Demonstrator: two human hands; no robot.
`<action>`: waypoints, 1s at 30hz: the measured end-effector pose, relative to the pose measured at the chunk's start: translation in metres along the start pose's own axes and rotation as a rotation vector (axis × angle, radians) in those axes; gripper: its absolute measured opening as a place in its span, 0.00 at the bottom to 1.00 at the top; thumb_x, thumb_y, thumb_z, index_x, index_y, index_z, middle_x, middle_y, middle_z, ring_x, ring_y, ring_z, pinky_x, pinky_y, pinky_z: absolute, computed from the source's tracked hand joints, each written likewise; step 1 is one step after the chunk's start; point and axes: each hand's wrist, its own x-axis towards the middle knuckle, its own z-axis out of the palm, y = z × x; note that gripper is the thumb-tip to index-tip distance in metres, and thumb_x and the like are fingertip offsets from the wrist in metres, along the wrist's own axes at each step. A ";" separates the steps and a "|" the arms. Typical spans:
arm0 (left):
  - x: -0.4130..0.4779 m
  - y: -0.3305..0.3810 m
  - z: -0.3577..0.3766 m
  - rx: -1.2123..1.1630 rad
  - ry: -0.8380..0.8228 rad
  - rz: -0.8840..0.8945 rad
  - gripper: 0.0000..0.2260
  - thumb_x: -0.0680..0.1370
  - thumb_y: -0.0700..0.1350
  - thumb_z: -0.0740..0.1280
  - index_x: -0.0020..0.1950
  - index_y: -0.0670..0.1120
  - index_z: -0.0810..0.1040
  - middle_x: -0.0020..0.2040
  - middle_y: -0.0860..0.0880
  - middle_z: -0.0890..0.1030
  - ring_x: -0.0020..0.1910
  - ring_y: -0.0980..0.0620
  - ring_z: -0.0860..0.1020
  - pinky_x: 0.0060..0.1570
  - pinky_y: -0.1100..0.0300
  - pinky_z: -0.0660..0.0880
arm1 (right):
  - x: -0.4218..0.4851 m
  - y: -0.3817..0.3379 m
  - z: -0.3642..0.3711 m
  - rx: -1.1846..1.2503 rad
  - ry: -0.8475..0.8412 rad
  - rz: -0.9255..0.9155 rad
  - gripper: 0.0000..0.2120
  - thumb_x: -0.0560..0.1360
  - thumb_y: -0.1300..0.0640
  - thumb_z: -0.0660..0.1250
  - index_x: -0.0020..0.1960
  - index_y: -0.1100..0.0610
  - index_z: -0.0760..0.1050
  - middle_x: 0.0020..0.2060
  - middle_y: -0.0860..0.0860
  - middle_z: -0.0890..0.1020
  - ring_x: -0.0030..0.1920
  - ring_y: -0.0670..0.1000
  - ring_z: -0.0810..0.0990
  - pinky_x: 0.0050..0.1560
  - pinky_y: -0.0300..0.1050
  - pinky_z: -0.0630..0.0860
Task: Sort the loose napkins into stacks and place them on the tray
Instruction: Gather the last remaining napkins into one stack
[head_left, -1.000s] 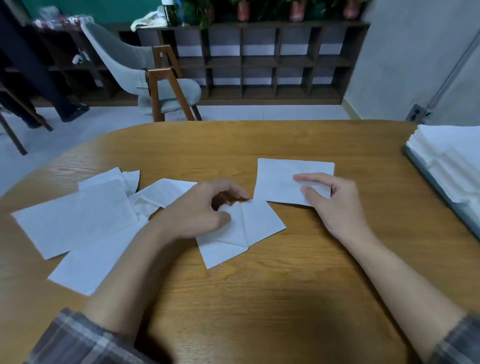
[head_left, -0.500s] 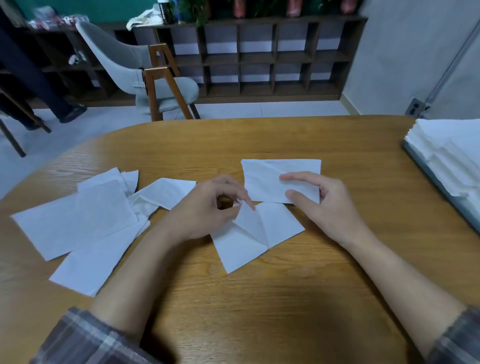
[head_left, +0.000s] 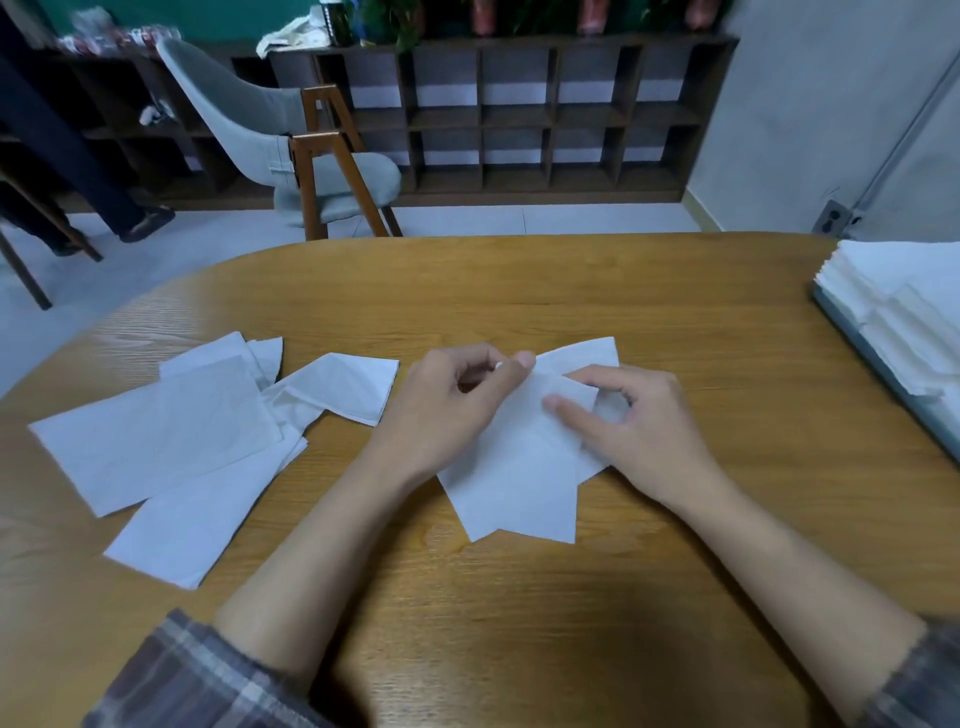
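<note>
Two white napkins overlap at the table's middle: a lower napkin (head_left: 511, 493) lies flat, and an upper napkin (head_left: 582, 358) lies partly across it. My left hand (head_left: 457, 410) pinches the lower napkin's far corner between thumb and forefinger. My right hand (head_left: 628, 421) holds the upper napkin, its thumb pressing on the paper and its fingers curled behind. Several loose napkins (head_left: 171, 436) lie spread at the left. A grey tray (head_left: 878, 358) at the right edge carries stacks of white napkins (head_left: 904, 306).
The wooden table (head_left: 519, 597) has a rounded far edge. Beyond it stand a grey chair (head_left: 291, 150) with wooden legs and a dark cubby shelf (head_left: 519, 114). A person's legs (head_left: 78, 156) show at the far left.
Both hands came together. The right hand drew the upper napkin nearer, over the lower one, and the left hand lifted the lower napkin's corner up to it.
</note>
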 end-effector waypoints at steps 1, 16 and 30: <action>-0.001 0.001 0.001 -0.050 -0.052 -0.032 0.30 0.80 0.68 0.64 0.41 0.40 0.72 0.36 0.47 0.69 0.36 0.52 0.69 0.43 0.51 0.64 | 0.001 0.000 -0.001 0.070 0.018 0.035 0.04 0.77 0.53 0.78 0.49 0.53 0.88 0.43 0.44 0.88 0.46 0.51 0.86 0.50 0.49 0.79; 0.004 0.011 0.000 -0.060 -0.004 0.034 0.12 0.74 0.45 0.81 0.54 0.53 0.83 0.40 0.40 0.86 0.42 0.39 0.86 0.40 0.44 0.81 | 0.001 -0.014 -0.020 0.416 -0.169 0.214 0.10 0.75 0.54 0.77 0.52 0.59 0.87 0.47 0.56 0.89 0.46 0.53 0.88 0.46 0.45 0.80; 0.005 0.003 -0.003 0.034 0.001 0.005 0.18 0.74 0.63 0.77 0.62 0.65 0.80 0.60 0.60 0.82 0.60 0.62 0.80 0.58 0.59 0.77 | -0.001 -0.011 -0.016 0.435 -0.110 0.206 0.11 0.76 0.54 0.75 0.51 0.61 0.85 0.47 0.55 0.89 0.45 0.51 0.87 0.45 0.44 0.81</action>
